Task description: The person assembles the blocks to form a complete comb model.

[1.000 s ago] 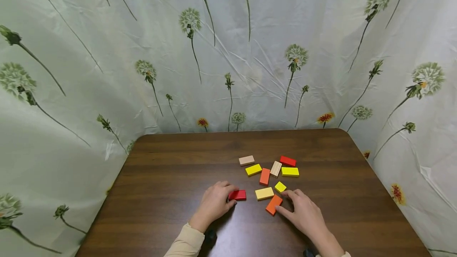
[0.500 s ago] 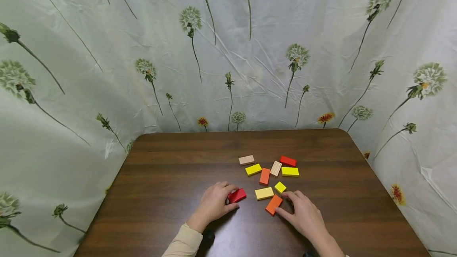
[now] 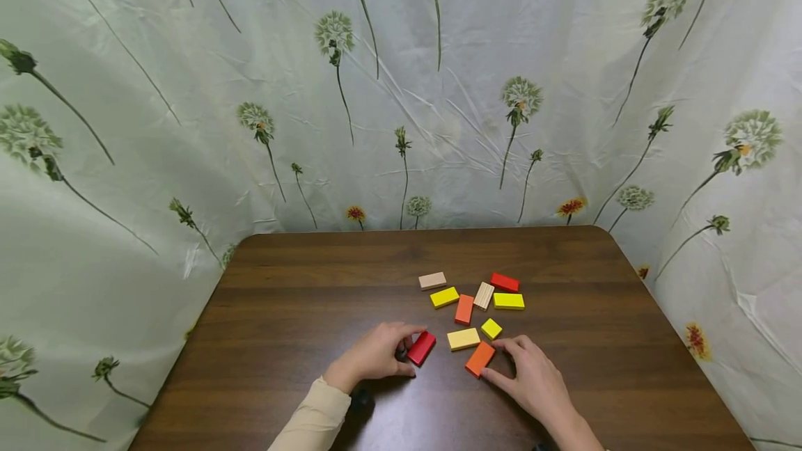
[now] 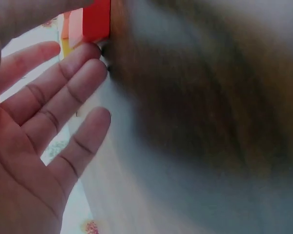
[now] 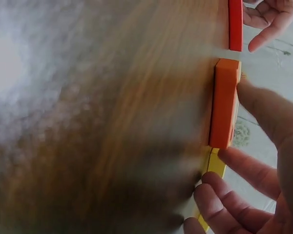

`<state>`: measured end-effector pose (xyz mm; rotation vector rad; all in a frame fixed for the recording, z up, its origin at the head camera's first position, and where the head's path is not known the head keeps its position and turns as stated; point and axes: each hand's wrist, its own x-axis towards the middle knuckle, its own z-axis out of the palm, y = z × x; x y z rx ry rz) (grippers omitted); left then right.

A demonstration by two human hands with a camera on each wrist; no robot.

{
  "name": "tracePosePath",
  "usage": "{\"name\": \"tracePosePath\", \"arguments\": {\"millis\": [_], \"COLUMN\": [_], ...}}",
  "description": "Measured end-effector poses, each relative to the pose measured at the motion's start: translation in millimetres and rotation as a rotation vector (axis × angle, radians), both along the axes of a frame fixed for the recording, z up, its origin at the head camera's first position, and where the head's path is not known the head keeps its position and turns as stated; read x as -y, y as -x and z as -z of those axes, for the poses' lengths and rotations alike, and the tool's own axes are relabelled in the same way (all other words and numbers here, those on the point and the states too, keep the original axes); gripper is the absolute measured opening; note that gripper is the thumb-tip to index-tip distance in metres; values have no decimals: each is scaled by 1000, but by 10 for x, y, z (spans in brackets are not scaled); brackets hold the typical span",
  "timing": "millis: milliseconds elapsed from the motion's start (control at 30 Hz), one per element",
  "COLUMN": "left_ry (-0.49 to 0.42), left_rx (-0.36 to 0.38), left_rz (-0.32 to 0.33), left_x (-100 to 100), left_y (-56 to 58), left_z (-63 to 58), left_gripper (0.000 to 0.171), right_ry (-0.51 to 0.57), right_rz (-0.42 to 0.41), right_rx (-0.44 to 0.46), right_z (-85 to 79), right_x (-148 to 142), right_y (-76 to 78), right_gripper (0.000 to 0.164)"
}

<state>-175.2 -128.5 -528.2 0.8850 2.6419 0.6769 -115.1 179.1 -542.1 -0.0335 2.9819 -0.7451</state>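
In the head view my left hand (image 3: 379,352) has its index finger and thumb at the two ends of a red wooden block (image 3: 422,349), which lies slanted on the table. That block (image 4: 96,22) shows partly at the top of the left wrist view, the other fingers extended below it. My right hand (image 3: 532,378) holds an orange wooden block (image 3: 480,359) by its ends, thumb at the near end and index finger at the far end. The right wrist view shows this grip on the orange block (image 5: 224,105), with the remaining fingers spread near the tabletop.
Close to the orange block lie a pale yellow block (image 3: 463,339) and a small yellow block (image 3: 491,328). Farther back are several red, yellow, orange and plain wood blocks, including one plain block (image 3: 432,281). A flowered curtain (image 3: 376,159) hangs behind the brown table (image 3: 301,298).
The red block has turned from lying crosswise to slanted and shifted slightly right, with my left hand's fingers moving along with it. My right hand and the orange block have hardly moved.
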Motion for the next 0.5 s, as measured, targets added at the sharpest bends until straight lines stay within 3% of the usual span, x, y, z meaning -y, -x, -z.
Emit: {"name": "tracePosePath", "arguments": {"millis": [267,500], "left_ry": [-14,-12], "left_rx": [-5,-20], "left_rz": [56,24], "left_x": [-16,0], "left_y": [134,166], "left_z": [41,90], "left_gripper": [64,66], "right_ry": [0,-6], "right_rz": [-22,-11], "right_rx": [-29,-30], "right_z": [53,52], "right_x": [-2,20], "right_y": [-1,-4], "right_gripper": [64,71]}}
